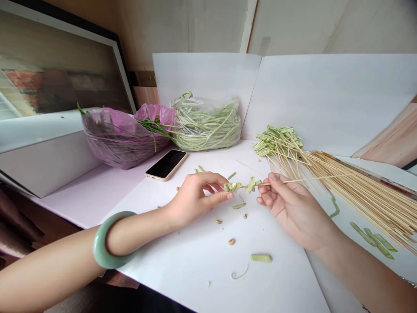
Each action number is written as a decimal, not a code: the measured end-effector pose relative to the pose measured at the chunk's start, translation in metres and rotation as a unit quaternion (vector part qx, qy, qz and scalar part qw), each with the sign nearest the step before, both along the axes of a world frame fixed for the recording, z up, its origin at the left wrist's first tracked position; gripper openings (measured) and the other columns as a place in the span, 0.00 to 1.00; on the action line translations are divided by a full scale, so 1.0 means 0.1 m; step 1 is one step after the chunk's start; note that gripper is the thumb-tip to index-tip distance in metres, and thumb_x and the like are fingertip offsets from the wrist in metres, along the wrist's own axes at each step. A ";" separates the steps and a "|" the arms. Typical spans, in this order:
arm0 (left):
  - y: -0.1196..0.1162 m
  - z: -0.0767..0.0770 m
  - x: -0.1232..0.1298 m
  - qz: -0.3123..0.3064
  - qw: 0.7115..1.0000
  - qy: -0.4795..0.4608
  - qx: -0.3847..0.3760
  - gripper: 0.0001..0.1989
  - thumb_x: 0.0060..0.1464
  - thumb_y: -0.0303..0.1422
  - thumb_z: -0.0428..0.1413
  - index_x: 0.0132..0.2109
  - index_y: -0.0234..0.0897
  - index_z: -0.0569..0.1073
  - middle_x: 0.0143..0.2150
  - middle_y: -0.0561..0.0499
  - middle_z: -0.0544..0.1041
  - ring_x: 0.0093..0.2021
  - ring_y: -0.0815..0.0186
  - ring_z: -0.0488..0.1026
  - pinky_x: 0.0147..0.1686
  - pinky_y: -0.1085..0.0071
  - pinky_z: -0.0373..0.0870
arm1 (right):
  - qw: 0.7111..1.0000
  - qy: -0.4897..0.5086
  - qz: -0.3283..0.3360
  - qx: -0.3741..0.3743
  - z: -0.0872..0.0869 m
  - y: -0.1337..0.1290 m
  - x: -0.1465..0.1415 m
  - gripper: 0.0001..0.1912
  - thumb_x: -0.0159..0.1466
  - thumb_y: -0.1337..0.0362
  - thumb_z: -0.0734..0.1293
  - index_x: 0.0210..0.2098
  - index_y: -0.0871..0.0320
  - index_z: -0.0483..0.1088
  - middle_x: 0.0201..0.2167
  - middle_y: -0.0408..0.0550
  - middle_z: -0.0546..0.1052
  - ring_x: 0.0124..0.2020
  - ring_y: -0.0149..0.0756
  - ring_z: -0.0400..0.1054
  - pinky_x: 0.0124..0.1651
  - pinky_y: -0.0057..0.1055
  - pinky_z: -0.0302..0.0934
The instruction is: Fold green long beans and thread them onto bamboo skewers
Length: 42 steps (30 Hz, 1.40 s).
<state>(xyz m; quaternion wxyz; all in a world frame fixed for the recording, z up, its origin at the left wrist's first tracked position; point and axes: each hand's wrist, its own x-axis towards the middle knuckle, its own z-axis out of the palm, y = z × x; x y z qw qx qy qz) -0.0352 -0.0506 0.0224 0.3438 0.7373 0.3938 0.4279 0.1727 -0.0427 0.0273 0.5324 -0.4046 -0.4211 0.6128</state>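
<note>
My right hand (286, 195) pinches a thin wooden skewer (312, 178), which points left across the middle of the view. Green bean pieces (252, 184) are threaded on its left part. My left hand (205, 193), with a green bangle on the wrist, closes its thumb and fingers round the bean pieces (233, 187) at the skewer's left end. The skewer's tip is hidden there. Below the hands, a cut bean piece (260, 258) lies on the white table (202, 261).
Many bare skewers (368, 191) lie at the right, beside a pile of filled skewers (280, 141). A phone (166, 164), a purple bag (120, 139) and a clear bag of long beans (211, 126) are at the back left. More bean pieces (374, 239) lie at the right.
</note>
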 end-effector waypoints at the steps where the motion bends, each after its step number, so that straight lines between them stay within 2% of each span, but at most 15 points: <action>1: 0.00 0.01 0.00 0.005 1.000 -0.006 0.006 0.10 0.53 0.36 0.60 0.36 0.33 0.75 0.34 0.48 0.77 0.35 0.67 0.73 0.36 0.71 0.72 | 1.000 0.010 0.011 -0.001 -0.01 0.00 0.00 0.15 0.51 0.55 0.77 0.25 0.57 0.70 0.22 0.40 0.71 0.24 0.27 0.63 0.30 0.26 0.64; 5: 0.02 0.01 0.00 -0.010 0.995 -0.100 -0.020 0.08 0.54 0.34 0.60 0.36 0.32 0.74 0.34 0.49 0.75 0.36 0.67 0.71 0.39 0.72 0.70 | 0.999 0.035 0.036 0.012 -0.05 0.01 0.02 0.12 0.53 0.56 0.76 0.28 0.57 0.74 0.24 0.42 0.73 0.23 0.25 0.61 0.30 0.25 0.64; 10: 0.08 -0.02 0.00 0.004 0.981 -0.177 -0.079 0.09 0.53 0.34 0.60 0.31 0.31 0.72 0.31 0.50 0.74 0.33 0.69 0.71 0.37 0.72 0.67 | 0.999 0.042 0.022 0.027 -0.05 0.06 0.06 0.12 0.50 0.57 0.77 0.26 0.56 0.74 0.24 0.40 0.72 0.22 0.23 0.60 0.32 0.25 0.64; 16: 0.11 -0.03 -0.02 -0.007 0.978 -0.179 -0.109 0.09 0.49 0.33 0.63 0.33 0.31 0.74 0.32 0.49 0.77 0.34 0.67 0.73 0.38 0.71 0.67 | 0.999 0.034 0.029 0.022 -0.09 0.06 0.03 0.12 0.50 0.57 0.77 0.25 0.56 0.74 0.24 0.42 0.73 0.27 0.29 0.65 0.35 0.30 0.65; 19: 0.11 -0.03 -0.02 -0.003 0.981 -0.151 -0.124 0.09 0.48 0.34 0.63 0.32 0.31 0.75 0.30 0.50 0.77 0.31 0.69 0.71 0.34 0.72 0.66 | 0.999 0.034 0.041 0.013 -0.13 0.02 -0.01 0.12 0.50 0.57 0.77 0.24 0.56 0.73 0.24 0.42 0.73 0.26 0.30 0.65 0.36 0.32 0.65; 23: 0.10 -0.03 -0.01 0.009 0.987 -0.105 -0.124 0.11 0.44 0.35 0.66 0.29 0.31 0.76 0.26 0.53 0.75 0.28 0.71 0.68 0.32 0.72 0.63 | 0.998 0.036 0.051 0.002 -0.19 -0.03 -0.06 0.12 0.50 0.57 0.77 0.24 0.57 0.73 0.24 0.43 0.73 0.27 0.30 0.67 0.37 0.31 0.65; 27: 0.10 -0.04 -0.02 0.014 0.986 -0.105 -0.127 0.11 0.44 0.36 0.66 0.31 0.31 0.77 0.28 0.52 0.76 0.29 0.70 0.69 0.33 0.72 0.64 | 0.998 0.048 0.034 -0.004 -0.20 -0.03 -0.09 0.13 0.50 0.56 0.77 0.24 0.57 0.72 0.25 0.43 0.74 0.27 0.30 0.67 0.37 0.30 0.66; 30: 0.11 -0.03 -0.02 0.014 0.983 -0.123 -0.138 0.10 0.46 0.34 0.65 0.33 0.31 0.77 0.30 0.50 0.77 0.30 0.68 0.71 0.33 0.71 0.66 | 0.998 0.061 0.013 -0.007 -0.19 0.00 -0.08 0.13 0.50 0.58 0.77 0.25 0.56 0.72 0.25 0.42 0.74 0.28 0.29 0.67 0.37 0.29 0.66; 36: 0.14 -0.03 -0.03 0.011 0.968 -0.198 -0.156 0.10 0.45 0.31 0.65 0.35 0.30 0.76 0.34 0.48 0.79 0.36 0.67 0.75 0.42 0.69 0.70 | 0.996 0.083 -0.008 -0.013 -0.22 0.05 -0.05 0.14 0.48 0.58 0.78 0.24 0.57 0.72 0.24 0.41 0.73 0.27 0.27 0.66 0.36 0.26 0.67; 42: 0.16 -0.07 -0.03 0.011 0.965 -0.201 -0.170 0.08 0.45 0.31 0.64 0.32 0.29 0.77 0.31 0.48 0.79 0.34 0.67 0.75 0.40 0.70 0.70 | 0.996 0.089 -0.010 -0.024 -0.28 0.04 -0.07 0.15 0.45 0.59 0.80 0.24 0.58 0.72 0.24 0.41 0.73 0.26 0.27 0.66 0.36 0.26 0.67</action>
